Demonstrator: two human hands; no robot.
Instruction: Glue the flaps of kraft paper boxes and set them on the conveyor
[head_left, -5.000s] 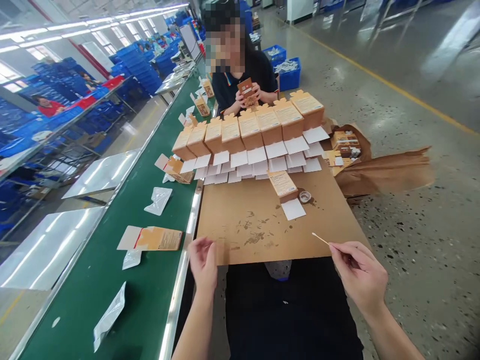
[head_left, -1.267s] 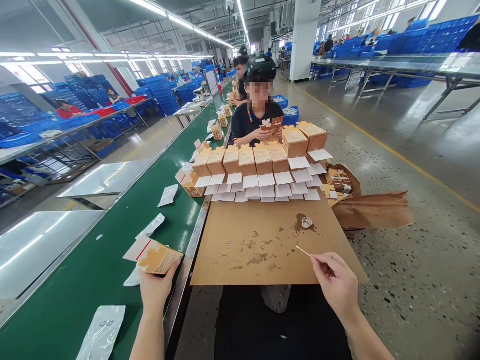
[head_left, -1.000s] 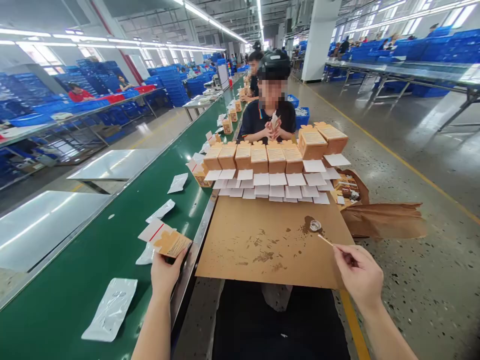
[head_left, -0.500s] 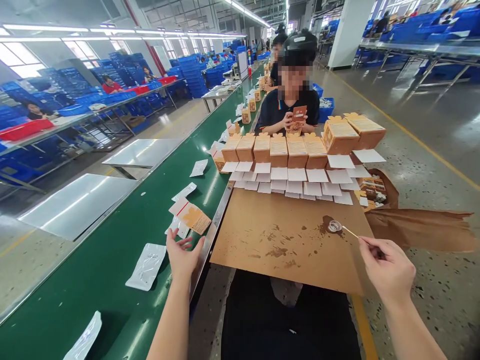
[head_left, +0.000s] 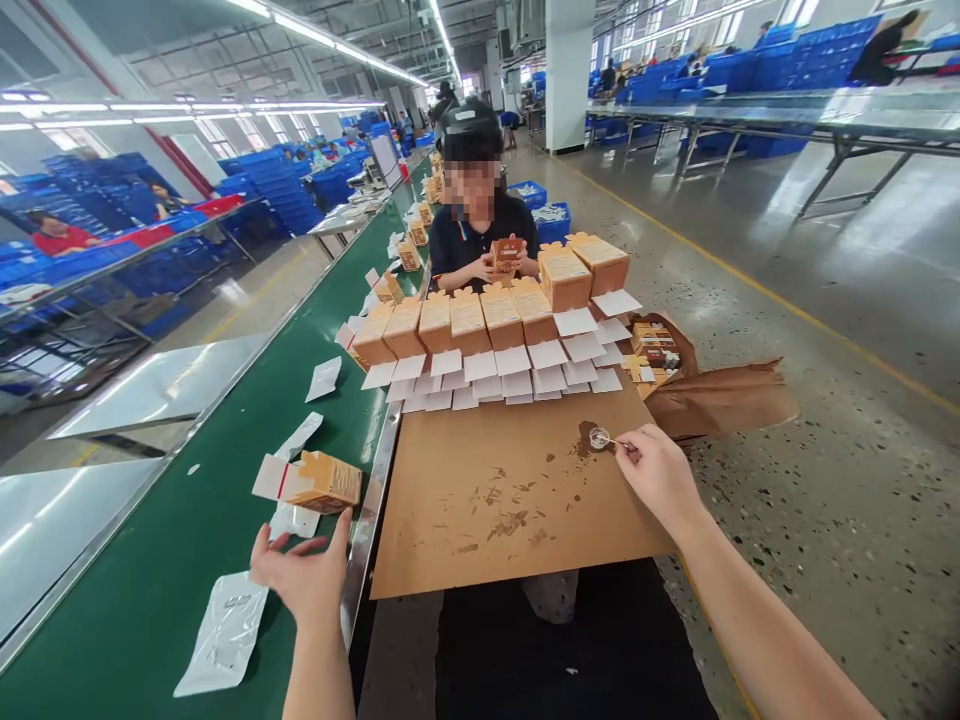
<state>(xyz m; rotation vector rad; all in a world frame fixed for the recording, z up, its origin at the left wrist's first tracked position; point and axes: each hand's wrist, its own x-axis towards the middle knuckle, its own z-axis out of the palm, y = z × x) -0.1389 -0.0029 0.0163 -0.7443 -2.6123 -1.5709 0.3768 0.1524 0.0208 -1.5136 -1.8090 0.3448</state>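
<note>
Over the green belt, my left hand has its fingers spread and holds nothing, just below an orange box with its white flap open. White sachets lie on the belt around it. My right hand pinches a thin swab stick, whose tip is at a small clear round dish. The dish sits in a dark wet patch on the brown cardboard sheet, which has more wet marks. Rows of orange boxes with white flaps hanging toward me stand at the sheet's far side.
Across the boxes sits a person holding a brown box. A metal rail separates belt and cardboard. To the right is a brown bag of boxes; blue bins stand behind the person.
The view has turned right. The orange box by my left hand now stands on the belt with its side showing. My right hand has moved closer to the clear dish.
</note>
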